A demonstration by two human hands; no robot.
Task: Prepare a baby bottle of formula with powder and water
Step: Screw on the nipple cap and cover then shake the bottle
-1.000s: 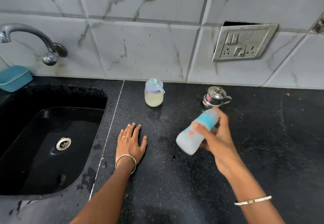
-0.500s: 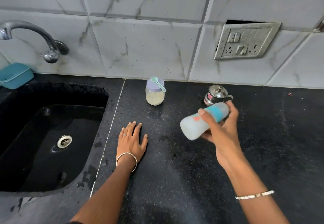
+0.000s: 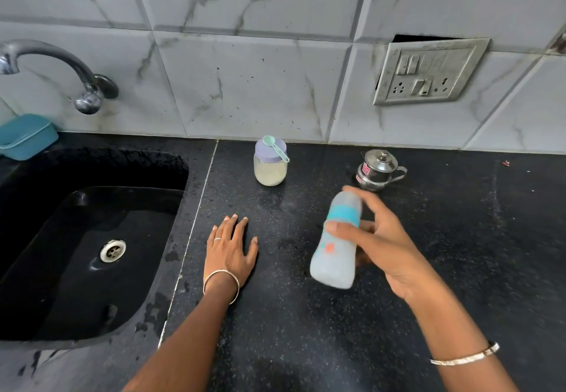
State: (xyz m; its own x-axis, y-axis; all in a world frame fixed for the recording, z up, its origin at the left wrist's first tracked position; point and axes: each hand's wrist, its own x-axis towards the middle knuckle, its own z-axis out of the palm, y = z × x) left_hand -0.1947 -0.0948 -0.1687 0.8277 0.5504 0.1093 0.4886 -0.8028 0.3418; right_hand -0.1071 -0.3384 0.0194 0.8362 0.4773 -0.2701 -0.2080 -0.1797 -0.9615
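My right hand (image 3: 382, 238) grips a baby bottle (image 3: 337, 250) with a blue collar and milky contents, held tilted above the black counter; it is motion-blurred. My left hand (image 3: 229, 247) rests flat on the counter, fingers straight, left of the bottle. A glass jar of pale powder (image 3: 270, 165) with a lilac lid stands near the wall. A small green scoop (image 3: 275, 146) lies on its lid. A small steel pot with a lid (image 3: 378, 169) stands behind the bottle.
A black sink (image 3: 92, 253) with a steel drain lies to the left, and a tap (image 3: 58, 69) juts from the tiled wall above it. A teal tub (image 3: 26, 135) sits at the far left. A switch panel (image 3: 428, 69) is on the wall.
The bottle in my right hand has swung from lying sideways to more upright, base down toward me, with blur from the motion. My left hand has stayed flat on the counter.
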